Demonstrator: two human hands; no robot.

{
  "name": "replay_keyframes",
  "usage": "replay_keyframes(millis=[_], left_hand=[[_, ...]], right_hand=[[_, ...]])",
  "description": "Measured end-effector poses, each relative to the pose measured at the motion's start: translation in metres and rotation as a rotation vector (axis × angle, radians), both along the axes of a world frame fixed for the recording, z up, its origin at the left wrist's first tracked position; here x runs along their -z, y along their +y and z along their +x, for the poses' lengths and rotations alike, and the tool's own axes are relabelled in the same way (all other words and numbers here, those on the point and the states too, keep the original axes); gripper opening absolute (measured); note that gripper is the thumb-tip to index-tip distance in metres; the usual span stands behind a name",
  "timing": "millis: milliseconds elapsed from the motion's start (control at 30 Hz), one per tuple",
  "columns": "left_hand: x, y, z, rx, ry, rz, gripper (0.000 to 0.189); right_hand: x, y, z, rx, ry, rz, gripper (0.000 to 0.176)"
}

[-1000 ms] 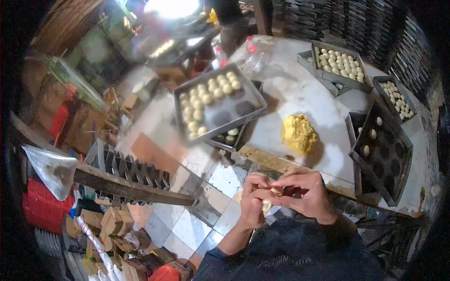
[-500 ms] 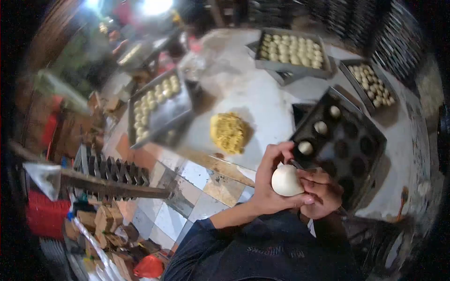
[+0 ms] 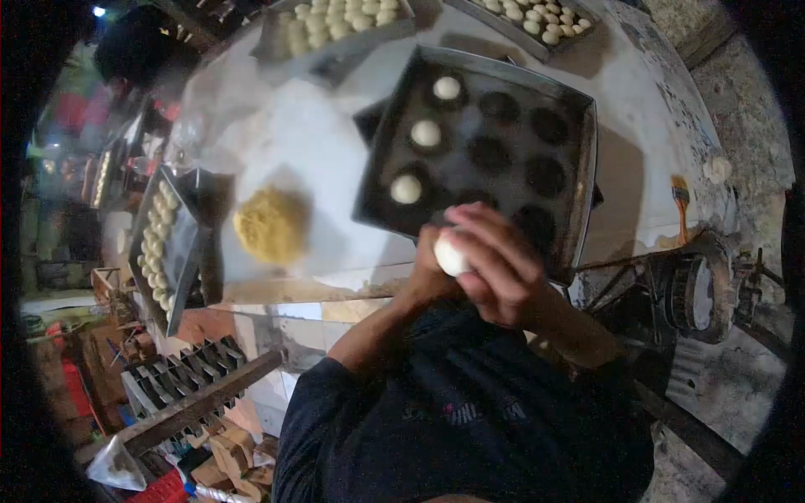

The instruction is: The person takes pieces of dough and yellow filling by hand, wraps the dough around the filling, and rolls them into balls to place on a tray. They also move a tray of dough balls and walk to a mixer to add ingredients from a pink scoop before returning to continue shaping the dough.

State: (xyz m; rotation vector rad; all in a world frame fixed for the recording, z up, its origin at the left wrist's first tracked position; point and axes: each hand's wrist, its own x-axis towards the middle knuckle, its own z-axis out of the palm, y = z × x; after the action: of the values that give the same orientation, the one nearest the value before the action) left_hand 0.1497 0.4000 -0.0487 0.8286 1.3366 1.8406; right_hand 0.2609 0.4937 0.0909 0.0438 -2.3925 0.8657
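The worktop (image 3: pixel 331 142) is seen from nearer its front edge than in the earlier frame, the view having swung toward the dark tray (image 3: pixel 520 130). That tray is set at an angle near the front edge, over another dark tray whose corners stick out beneath it. To the left end the silver tray (image 3: pixel 186 251) is seen, with rows of pale balls; two more filled trays, the broad tray (image 3: pixel 369 35) and the narrow tray (image 3: pixel 503 29), are placed along the far side.

The yellow mound (image 3: pixel 271 226) is still left near the front edge, between the silver tray and the dark one. Near the right end of that edge a brush (image 3: pixel 681 201) is laid. In the dark tray three balls (image 3: pixel 426 132) are kept in a line down its left side, unchanged.

The white ball (image 3: pixel 451 254) is held between both hands at the dark tray's near edge — the left hand (image 3: pixel 428 264) closed around it, the right hand (image 3: pixel 503 277) cupped over it. More of it was exposed before; now it is partly covered by the right fingers, which are blurred.
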Motion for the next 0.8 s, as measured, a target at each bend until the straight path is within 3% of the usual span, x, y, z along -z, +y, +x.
replay_keyframes(millis=[33,167,200,233,300,333,367,400,433,467,600,633,733,767,800], left_hand=[[-0.027,0.006,0.000,0.077,0.386,-0.033,0.015],[-0.047,0.004,0.014,0.099,0.102,-0.244,0.014],[-0.050,0.000,0.012,0.198,0.030,-0.292,0.022],[-0.057,-0.003,0.007,0.185,0.024,-0.285,0.022],[-0.082,-0.017,-0.003,0.053,0.291,-0.346,0.038],[-0.069,-0.029,-0.003,-0.022,0.252,-0.363,0.053],[-0.073,-0.042,-0.010,-0.060,0.301,-0.346,0.051],[-0.079,-0.056,-0.009,-0.111,0.146,-0.342,0.047],[-0.082,-0.072,-0.007,-0.164,-0.001,-0.331,0.043],[-0.075,-0.090,-0.007,-0.228,0.045,-0.313,0.039],[-0.044,-0.175,0.005,-0.537,0.117,-0.363,0.025],[-0.033,-0.197,0.012,-0.626,0.132,-0.387,0.022],[-0.029,-0.261,0.050,-0.795,0.140,-0.387,0.018],[-0.035,-0.284,0.065,-0.817,0.177,-0.355,0.017],[-0.034,-0.308,0.080,-0.869,0.219,-0.348,0.017]], right_hand=[[0.013,0.000,-0.003,-0.060,-0.044,0.016,0.026],[0.035,0.032,-0.005,-0.114,-0.103,-0.120,0.027],[0.037,0.049,-0.009,-0.111,-0.169,-0.204,0.025],[0.038,0.064,-0.016,-0.104,-0.233,-0.281,0.024],[0.048,0.087,-0.037,0.108,-0.225,-0.416,0.025],[0.063,0.109,-0.054,0.121,-0.187,-0.243,0.027],[0.082,0.127,-0.065,0.130,-0.146,-0.068,0.031],[0.108,0.134,-0.062,0.116,-0.156,-0.055,0.031],[0.135,0.141,-0.063,0.137,-0.271,0.193,0.040],[0.149,0.147,-0.067,0.157,-0.371,0.444,0.050],[0.151,0.162,-0.068,-0.056,-0.520,0.286,0.071],[0.138,0.163,-0.071,-0.010,-0.637,0.251,0.065],[0.093,0.120,-0.088,0.134,-0.253,0.377,0.051],[0.092,0.096,-0.098,0.170,-0.116,0.219,0.047],[0.074,0.056,-0.103,0.196,0.024,0.363,0.042]])
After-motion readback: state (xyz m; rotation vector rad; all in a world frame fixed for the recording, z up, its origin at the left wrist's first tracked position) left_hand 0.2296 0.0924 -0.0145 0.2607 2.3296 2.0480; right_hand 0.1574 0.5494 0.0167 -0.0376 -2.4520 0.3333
